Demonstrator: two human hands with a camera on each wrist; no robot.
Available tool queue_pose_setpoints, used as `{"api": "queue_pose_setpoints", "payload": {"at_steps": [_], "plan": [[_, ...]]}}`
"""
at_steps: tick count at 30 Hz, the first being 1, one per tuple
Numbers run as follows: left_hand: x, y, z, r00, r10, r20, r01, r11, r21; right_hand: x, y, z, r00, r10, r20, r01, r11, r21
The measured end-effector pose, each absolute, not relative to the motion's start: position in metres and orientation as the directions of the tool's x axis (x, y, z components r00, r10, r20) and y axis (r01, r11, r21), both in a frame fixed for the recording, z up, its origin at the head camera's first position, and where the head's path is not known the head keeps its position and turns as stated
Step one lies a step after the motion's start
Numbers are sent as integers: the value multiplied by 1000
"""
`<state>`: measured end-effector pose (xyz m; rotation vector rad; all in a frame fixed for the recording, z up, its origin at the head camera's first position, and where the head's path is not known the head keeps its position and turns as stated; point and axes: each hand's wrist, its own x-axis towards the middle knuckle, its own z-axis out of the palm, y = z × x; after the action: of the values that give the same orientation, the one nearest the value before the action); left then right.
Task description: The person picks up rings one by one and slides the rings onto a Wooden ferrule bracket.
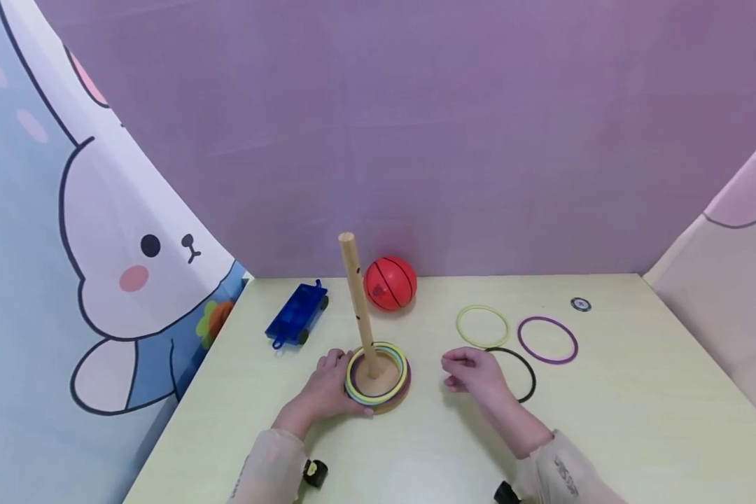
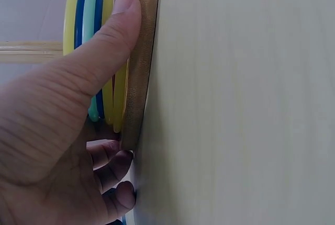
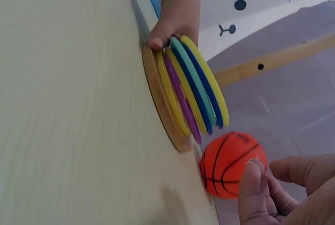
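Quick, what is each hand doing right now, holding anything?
Left hand: grips the wooden base of the ring stand, thumb pressed on its edge.
Right hand: holds nothing, fingers loosely curled, above the black ring.

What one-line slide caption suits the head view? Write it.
Left hand steadies the ring-stacking base; right hand hovers by the black ring.

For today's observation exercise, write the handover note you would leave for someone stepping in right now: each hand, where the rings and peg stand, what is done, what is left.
Left hand: grips the edge of the wooden base, thumb on the rim.
Right hand: loosely curled, holding nothing, partly over the black ring.
Done: a stack of rings (yellow, purple, teal, blue) sits on the peg.
Left: black ring, yellow ring and purple ring lie flat on the table.
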<state>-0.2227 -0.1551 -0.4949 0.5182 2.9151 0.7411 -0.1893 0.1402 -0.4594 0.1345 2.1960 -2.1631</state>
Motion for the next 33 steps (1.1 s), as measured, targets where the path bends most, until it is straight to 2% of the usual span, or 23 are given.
{"api": "queue_pose_setpoints", "payload": {"at_steps": [21, 33], "plan": [[-222, -155, -493, -941, 340, -11, 291, 821, 492, -160, 237, -472, -980, 163, -119, 136, 97, -986], [-222, -154, -493, -941, 338, -21, 282, 817, 502, -158, 271, -484, -957, 264, -123, 207, 316, -926]]}}
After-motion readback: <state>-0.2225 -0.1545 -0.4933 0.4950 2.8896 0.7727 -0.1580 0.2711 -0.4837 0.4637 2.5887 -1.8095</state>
